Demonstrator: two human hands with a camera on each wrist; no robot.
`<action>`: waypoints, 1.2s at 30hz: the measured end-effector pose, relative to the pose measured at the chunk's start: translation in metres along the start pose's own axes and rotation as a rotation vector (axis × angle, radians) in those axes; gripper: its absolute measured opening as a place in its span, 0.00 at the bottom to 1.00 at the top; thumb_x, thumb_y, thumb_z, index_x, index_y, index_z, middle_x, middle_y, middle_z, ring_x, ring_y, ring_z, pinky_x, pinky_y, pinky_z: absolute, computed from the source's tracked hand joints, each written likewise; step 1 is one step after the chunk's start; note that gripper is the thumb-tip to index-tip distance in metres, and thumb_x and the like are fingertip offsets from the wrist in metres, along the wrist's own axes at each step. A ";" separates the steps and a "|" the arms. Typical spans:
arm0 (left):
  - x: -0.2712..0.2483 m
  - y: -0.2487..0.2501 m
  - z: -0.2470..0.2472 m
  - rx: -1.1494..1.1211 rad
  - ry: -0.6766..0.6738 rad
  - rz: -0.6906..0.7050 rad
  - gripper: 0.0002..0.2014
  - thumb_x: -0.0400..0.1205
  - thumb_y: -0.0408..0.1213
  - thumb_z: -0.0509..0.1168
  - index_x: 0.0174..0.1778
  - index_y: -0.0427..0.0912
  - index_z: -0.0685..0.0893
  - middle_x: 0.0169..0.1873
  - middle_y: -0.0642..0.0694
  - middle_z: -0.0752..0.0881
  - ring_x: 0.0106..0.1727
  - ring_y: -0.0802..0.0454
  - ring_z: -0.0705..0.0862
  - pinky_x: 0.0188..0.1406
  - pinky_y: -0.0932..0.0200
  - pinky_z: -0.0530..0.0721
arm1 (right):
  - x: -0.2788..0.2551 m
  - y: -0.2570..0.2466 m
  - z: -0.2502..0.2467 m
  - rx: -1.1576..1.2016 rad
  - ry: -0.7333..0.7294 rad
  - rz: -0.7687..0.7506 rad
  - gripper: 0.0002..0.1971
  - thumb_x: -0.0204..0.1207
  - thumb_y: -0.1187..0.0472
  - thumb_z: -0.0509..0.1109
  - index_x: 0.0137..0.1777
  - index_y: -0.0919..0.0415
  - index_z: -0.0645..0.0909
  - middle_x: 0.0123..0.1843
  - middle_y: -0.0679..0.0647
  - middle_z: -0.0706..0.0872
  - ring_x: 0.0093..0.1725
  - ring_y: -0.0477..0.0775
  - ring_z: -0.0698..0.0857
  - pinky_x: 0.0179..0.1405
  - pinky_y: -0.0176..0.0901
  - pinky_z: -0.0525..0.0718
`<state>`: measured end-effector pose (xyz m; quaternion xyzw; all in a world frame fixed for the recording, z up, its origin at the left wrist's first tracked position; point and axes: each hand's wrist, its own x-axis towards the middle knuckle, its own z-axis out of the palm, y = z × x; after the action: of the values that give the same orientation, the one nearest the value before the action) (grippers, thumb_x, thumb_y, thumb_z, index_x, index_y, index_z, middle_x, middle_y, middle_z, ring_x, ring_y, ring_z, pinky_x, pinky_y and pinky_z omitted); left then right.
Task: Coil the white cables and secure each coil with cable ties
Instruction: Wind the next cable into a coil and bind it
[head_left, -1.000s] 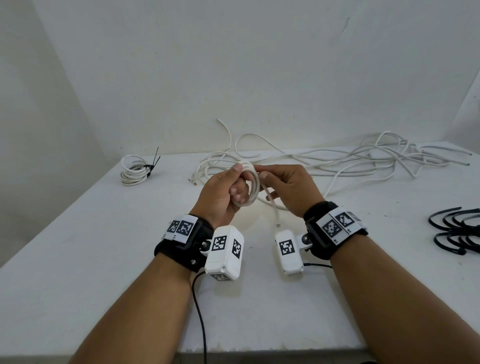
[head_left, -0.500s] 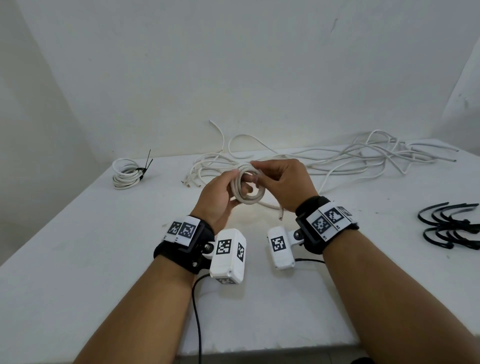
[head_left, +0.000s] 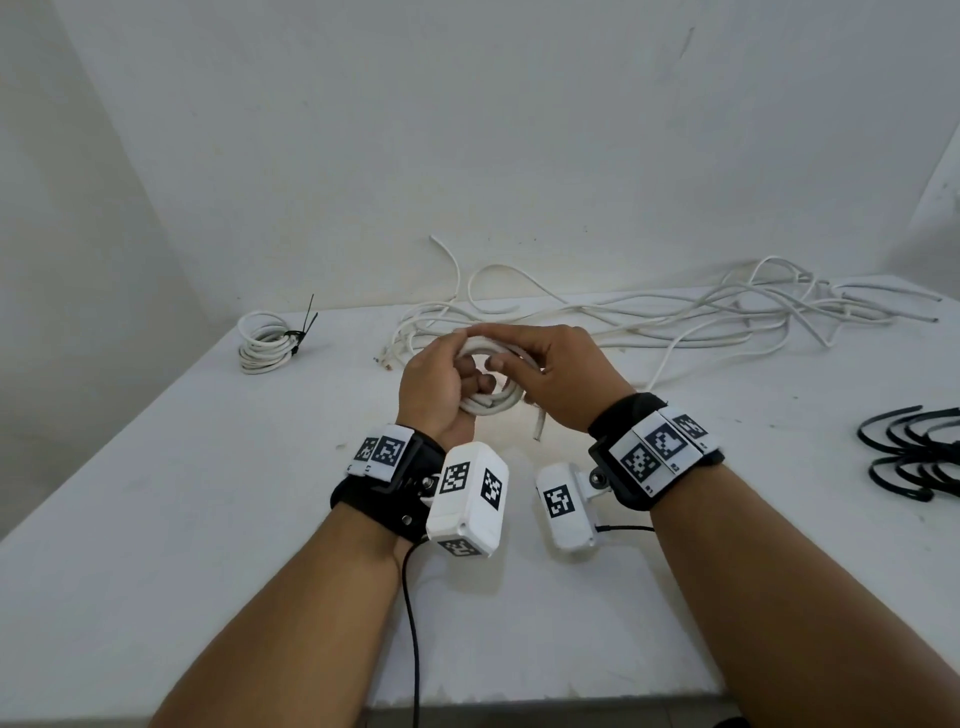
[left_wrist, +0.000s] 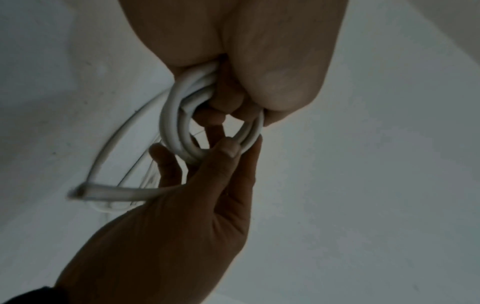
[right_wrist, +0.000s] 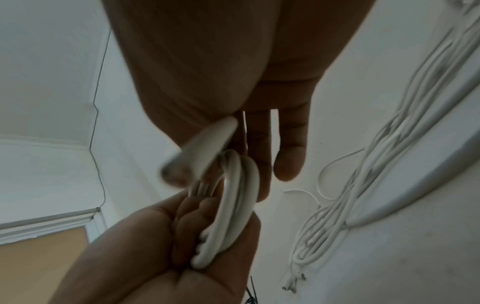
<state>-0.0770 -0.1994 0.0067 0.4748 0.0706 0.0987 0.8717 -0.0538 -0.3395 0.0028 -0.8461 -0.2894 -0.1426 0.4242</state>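
Observation:
A small coil of white cable (head_left: 493, 406) hangs above the table between both hands. My left hand (head_left: 448, 375) grips its left side, fingers curled through the ring (left_wrist: 176, 131). My right hand (head_left: 540, 366) reaches over the top and pinches the coil's right side, thumb (left_wrist: 228, 148) pressed on the turns. The short free end (head_left: 537, 430) dangles below the right palm and looks blurred in the right wrist view (right_wrist: 202, 152). The coil (right_wrist: 237, 197) carries no tie that I can see.
A tangle of loose white cables (head_left: 691, 322) stretches along the back of the table (head_left: 182, 519) and shows in the right wrist view (right_wrist: 384, 170). A coil tied with a black tie (head_left: 265, 343) lies back left. Several black cable ties (head_left: 914, 452) lie at the right edge.
The coil has turned from edge-on to face me as a ring. My right hand has slid over its top, and both hands hold it closer together.

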 end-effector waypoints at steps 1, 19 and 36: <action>0.001 0.001 0.000 -0.045 0.022 0.009 0.10 0.85 0.33 0.60 0.41 0.38 0.84 0.17 0.50 0.69 0.19 0.52 0.73 0.27 0.59 0.76 | 0.001 0.000 0.000 0.026 0.007 0.018 0.19 0.82 0.54 0.71 0.72 0.44 0.81 0.39 0.47 0.91 0.35 0.46 0.87 0.44 0.42 0.87; 0.008 -0.008 -0.007 0.368 -0.173 0.115 0.07 0.85 0.38 0.65 0.45 0.38 0.80 0.20 0.52 0.73 0.22 0.58 0.69 0.25 0.63 0.71 | -0.002 -0.001 -0.016 -0.125 -0.079 -0.013 0.19 0.81 0.64 0.70 0.70 0.49 0.83 0.32 0.36 0.79 0.29 0.31 0.78 0.32 0.22 0.71; 0.007 0.005 -0.011 0.410 -0.331 -0.087 0.11 0.87 0.41 0.58 0.41 0.40 0.79 0.20 0.45 0.75 0.23 0.49 0.72 0.29 0.57 0.74 | -0.003 -0.026 -0.022 -0.476 -0.360 0.153 0.08 0.87 0.56 0.55 0.50 0.60 0.66 0.38 0.48 0.73 0.41 0.55 0.75 0.37 0.46 0.67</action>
<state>-0.0735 -0.1859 0.0049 0.6478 -0.0341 -0.0344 0.7603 -0.0719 -0.3456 0.0310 -0.9527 -0.2538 -0.0220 0.1657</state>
